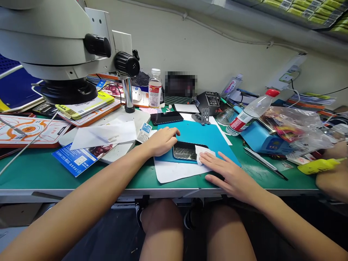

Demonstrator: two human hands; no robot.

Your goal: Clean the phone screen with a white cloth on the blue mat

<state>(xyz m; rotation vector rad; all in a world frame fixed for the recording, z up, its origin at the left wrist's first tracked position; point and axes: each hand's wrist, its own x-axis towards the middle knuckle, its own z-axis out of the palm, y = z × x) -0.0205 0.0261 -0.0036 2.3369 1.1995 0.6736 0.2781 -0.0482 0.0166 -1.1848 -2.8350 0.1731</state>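
Observation:
A black smartphone (pixel 185 150) lies flat on the blue mat (pixel 217 136), its screen showing pale streaks or reflections. My left hand (pixel 163 140) rests at the phone's left end, fingers bent and closed against its edge; the exact contact of the fingertips is partly hidden. Over the phone's right end, my right hand (pixel 224 168) presses a folded white tissue (pixel 202 152) down under its fingertips, with the thumb apart. A white sheet (pixel 170 173) sticks out from beneath the mat's front edge.
A microscope (pixel 67 54) overhangs the left side. Another dark phone (pixel 167 117) lies behind the mat. Bottles, including a red-capped one (pixel 252 112), stand or lean at the back. Tweezers (pixel 265 163) lie right of the mat. Another person's hand (pixel 333 181) is by a yellow bottle (pixel 319 166).

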